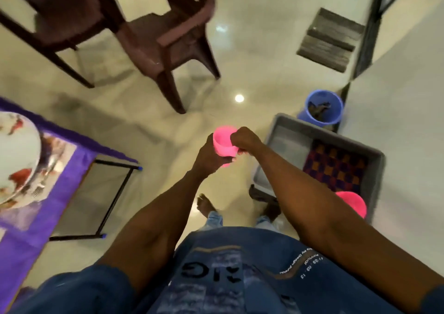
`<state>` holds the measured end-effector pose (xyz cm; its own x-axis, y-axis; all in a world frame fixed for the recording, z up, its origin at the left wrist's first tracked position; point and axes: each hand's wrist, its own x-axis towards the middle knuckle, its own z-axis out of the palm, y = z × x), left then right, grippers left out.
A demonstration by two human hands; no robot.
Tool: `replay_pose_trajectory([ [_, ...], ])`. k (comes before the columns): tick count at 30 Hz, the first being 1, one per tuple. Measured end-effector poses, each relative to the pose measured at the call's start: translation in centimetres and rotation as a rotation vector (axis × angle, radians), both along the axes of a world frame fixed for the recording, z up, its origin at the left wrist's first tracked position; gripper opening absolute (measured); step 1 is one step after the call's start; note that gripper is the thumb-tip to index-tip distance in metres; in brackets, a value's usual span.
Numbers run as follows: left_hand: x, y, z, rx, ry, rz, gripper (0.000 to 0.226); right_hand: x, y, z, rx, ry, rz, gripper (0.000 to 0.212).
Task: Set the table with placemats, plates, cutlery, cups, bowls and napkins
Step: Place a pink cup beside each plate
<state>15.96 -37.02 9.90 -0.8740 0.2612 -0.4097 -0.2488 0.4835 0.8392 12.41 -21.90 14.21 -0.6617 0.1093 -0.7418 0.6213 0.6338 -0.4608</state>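
Both hands grip the pink cup (224, 145) mid-air btwn grey bin (378, 169) & tabletop (72, 169): left hand (208, 159) wraps it, right hand (245, 139) pinches rim; a clumsy handover w/ the person walking could drop it on the floor.

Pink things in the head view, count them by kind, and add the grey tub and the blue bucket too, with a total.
Pink cup, held in both hands: 1
Pink item in the tub, partly hidden, kind unclear: 1
Grey tub: 1
Blue bucket: 1
Total: 4
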Motion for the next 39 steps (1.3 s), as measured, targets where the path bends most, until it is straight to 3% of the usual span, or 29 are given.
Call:
replay_pose_trajectory([
  [6,-2.4,-13.9,3.3,0.049,0.153,0.353,0.074,-6.2,-15.8,3.9,-0.094,0.099,0.266,0.026],
  [11,-3.7,-21.8,3.7,-0.033,0.25,0.701,0.103,-10.1,-26.8,4.9,-0.128,0.223,0.27,0.086],
  [16,-5.0,-25.9,5.2,-0.085,0.363,1.002,0.098,-11.9,-33.4,5.9,-0.384,0.411,0.255,0.051],
  [21,-7.8,-29.7,5.9,-0.162,0.489,1.178,0.099,-15.7,-39.2,6.4,-0.528,0.439,0.305,0.059],
  [26,-12.5,-32.3,5.2,-0.251,0.47,1.374,0.104,-21.7,-44.5,5.8,-0.585,0.44,0.556,0.056],
  [33,-20.9,-33.4,6.2,-0.136,0.402,1.685,0.109,-30.2,-49.6,7.6,-0.532,0.443,0.89,0.051],
  [39,-23.6,-36.9,7.9,-0.293,0.358,1.908,0.104,-32.5,-57.6,10.3,-0.485,0.458,1.294,0.032],
])
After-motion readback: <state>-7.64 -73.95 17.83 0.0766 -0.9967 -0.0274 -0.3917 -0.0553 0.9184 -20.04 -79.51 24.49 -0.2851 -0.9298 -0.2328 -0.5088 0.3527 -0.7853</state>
